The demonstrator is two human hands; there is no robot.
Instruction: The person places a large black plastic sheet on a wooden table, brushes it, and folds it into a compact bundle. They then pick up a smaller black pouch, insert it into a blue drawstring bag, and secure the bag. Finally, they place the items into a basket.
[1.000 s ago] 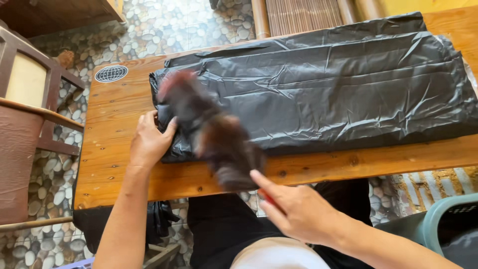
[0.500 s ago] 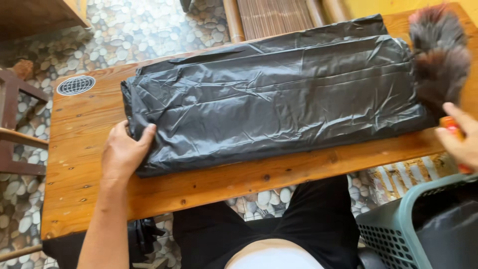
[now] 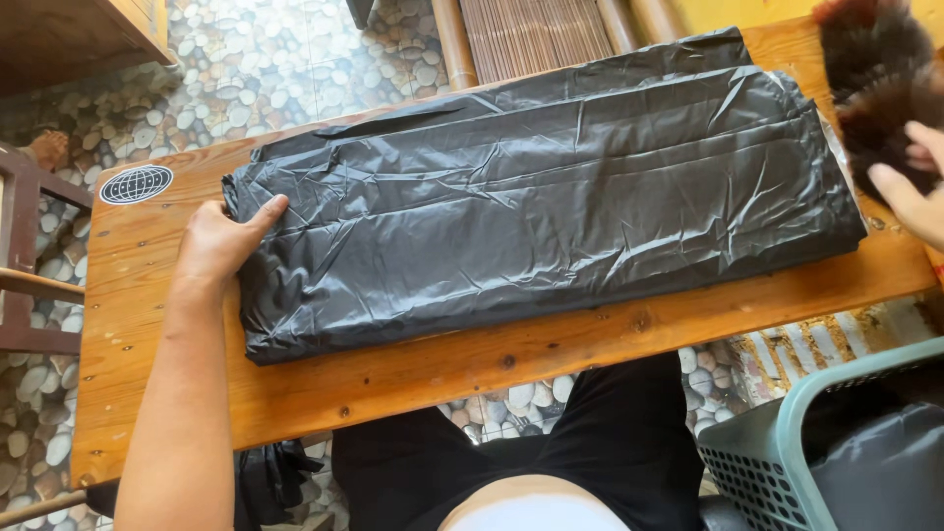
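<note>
Folded black crinkled plastic sheet (image 3: 551, 197) flat on the long wooden worktop (image 3: 393, 379), long axis from 8 o'clock to 2 o'clock; left hand (image 3: 221, 241) spread, palm down, pressed on the sheet's 9 o'clock end, thumb over the folded edge; right hand (image 3: 910, 187) at the 3 o'clock edge, just past the sheet's far end, fingers loosely bent around a dark brown feather duster (image 3: 880, 74), grip partly out of frame; left hand touching the sheet, right hand only just beside it; teal slatted plastic basket (image 3: 777, 442) at 5 o'clock, below the worktop; round black-and-white sticker (image 3: 136, 184) at 10 o'clock on the wood.
</note>
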